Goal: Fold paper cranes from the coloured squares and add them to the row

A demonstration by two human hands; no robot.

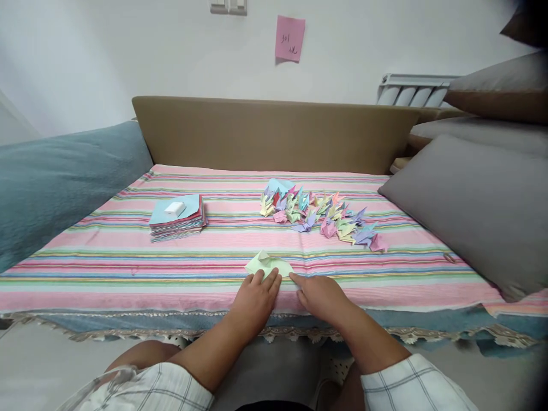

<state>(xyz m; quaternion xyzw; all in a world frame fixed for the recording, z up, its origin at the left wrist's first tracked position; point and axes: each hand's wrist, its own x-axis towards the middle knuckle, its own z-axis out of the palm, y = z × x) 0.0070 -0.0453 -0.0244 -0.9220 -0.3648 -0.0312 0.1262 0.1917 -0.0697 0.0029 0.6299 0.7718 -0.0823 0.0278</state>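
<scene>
Pale green paper [258, 264] is laid, long axis left-to-right, on the striped cloth [222, 240] just ahead. It is overlapped by the nearer left hand [255, 299], fingers spread; its right corner is touched by the right hand [322, 295], set apart.

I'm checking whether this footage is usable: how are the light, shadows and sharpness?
In the head view, soft, fairly even light on the striped cloth, without strong glare; in that view, a faint shadow under the pink note; also there, both hands and the pale green paper reasonably sharp, but the top-right corner dark and blurred.
</scene>
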